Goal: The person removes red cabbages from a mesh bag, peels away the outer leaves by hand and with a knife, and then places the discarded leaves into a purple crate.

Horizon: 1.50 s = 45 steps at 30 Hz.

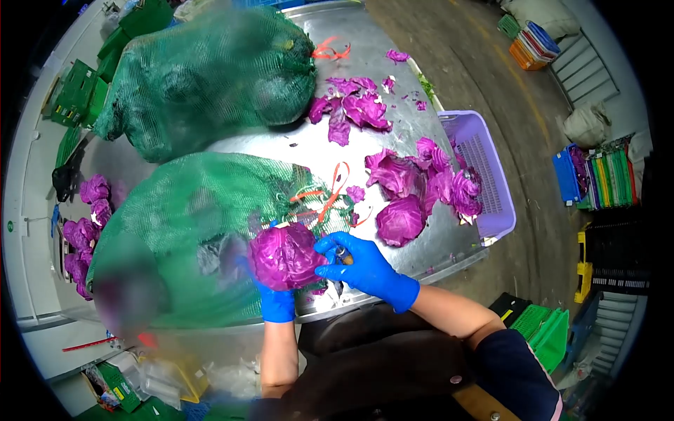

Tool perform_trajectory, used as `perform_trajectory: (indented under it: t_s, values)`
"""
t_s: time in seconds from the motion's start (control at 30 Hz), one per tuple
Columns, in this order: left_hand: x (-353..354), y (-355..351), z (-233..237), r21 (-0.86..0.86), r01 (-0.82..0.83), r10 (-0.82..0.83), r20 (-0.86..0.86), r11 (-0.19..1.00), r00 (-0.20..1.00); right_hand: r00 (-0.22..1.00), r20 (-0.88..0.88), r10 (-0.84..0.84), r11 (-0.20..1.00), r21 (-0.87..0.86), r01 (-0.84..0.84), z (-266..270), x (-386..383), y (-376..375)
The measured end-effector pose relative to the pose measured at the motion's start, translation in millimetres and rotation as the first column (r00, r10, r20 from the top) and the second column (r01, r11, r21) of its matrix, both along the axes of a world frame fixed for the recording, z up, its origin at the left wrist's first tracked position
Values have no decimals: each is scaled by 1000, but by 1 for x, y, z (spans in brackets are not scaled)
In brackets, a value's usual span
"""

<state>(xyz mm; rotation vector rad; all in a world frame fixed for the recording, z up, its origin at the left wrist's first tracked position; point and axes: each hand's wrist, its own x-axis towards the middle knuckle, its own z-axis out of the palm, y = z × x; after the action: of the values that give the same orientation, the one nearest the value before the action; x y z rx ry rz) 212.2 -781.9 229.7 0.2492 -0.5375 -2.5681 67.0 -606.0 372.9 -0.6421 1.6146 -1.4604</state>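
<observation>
My left hand [277, 303], in a blue glove, is closed round the underside of a red cabbage [284, 256], just over the metal table's front edge. My right hand [361, 265], also gloved in blue, is at the cabbage's right side with its fingers curled round a small knife [345, 257]; the blade is mostly hidden. Under and left of the cabbage a green net bag [189, 210] lies flat, with orange ties [335, 194] at its mouth. Loose purple leaves [400, 221] are piled to the right of my hands.
A full green net sack [210, 77] lies at the table's back left. More leaves [354, 105] are beside it. A lilac crate [484, 168] stands at the table's right edge. Several cabbages [81, 235] line the left edge. The steel table [456, 263] ends near my body.
</observation>
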Motion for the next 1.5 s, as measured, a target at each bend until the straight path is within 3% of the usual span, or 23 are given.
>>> perform_trajectory:
  t_s: [0.03,0.07,0.1,0.13,0.2,0.23,0.27,0.37,0.43,0.5,0.57,0.63,0.67,0.8,0.9,1.07,1.13,1.2,1.27,1.33,1.4,1.47,1.5]
  values:
    - [2,2,-10,-8,-52,52,71,999,996,999,53,8,999,34,-9,7,-1,1]
    - [-2,5,6,49,-60,57,69,997,996,953,302,15,998,51,-32,11,-5,0]
    - [-6,8,23,107,-70,62,68,992,996,849,528,15,997,60,-55,13,-10,1]
    - [-8,4,26,50,-60,53,129,997,990,690,724,8,995,65,-79,15,-15,1]
    - [-4,-1,27,-54,-30,43,254,998,966,539,835,112,994,-99,-54,22,-29,3]
    - [2,-7,8,-12,6,-4,178,1000,984,586,805,88,987,-149,58,12,-38,9]
    - [3,-5,9,13,18,-20,170,1000,985,609,792,-44,963,-128,236,11,-48,10]
    - [10,-6,4,-26,81,-77,144,996,987,563,662,-494,744,-13,668,1,-96,15]
    - [10,-3,5,-26,107,-103,135,994,986,542,471,-696,638,61,767,-35,-112,18]
    - [8,-14,15,-124,138,-113,190,983,975,632,347,-693,707,153,691,-66,-100,16]
    - [6,-33,34,-291,212,-118,309,933,944,825,258,-502,861,236,450,-92,-81,12]
    - [9,-88,58,-91,51,-44,73,995,996,842,235,-486,850,353,392,-120,-85,25]
    - [10,-118,75,-66,-69,72,40,995,997,851,226,-474,839,408,359,-135,-88,31]
    - [11,-235,135,144,-448,462,-85,883,883,771,63,-634,733,365,574,-175,-110,68]
    - [21,-332,148,131,-602,610,-27,787,792,785,-92,-612,731,313,606,-192,-99,63]
    - [44,-425,95,132,-789,773,158,600,614,785,-165,-597,725,306,617,-183,-82,44]
    - [51,-440,70,234,-796,767,222,558,602,787,-163,-594,720,329,611,-174,-79,41]
    - [67,-458,22,217,-823,820,130,525,557,776,-160,-610,715,311,626,-186,-82,47]
    - [77,-475,-5,258,-871,885,100,418,454,772,-161,-614,706,326,629,-188,-83,46]
    - [79,-477,-1,278,-886,911,78,371,406,778,-213,-591,727,277,628,-197,-85,50]
    - [81,-458,46,273,-885,910,67,378,409,783,-222,-581,747,238,621,-204,-87,60]
    - [91,-430,87,101,-880,882,39,464,469,789,-173,-590,764,196,615,-213,-88,63]
    - [100,-400,105,-68,-845,847,8,531,532,792,-161,-589,763,212,610,-217,-89,65]
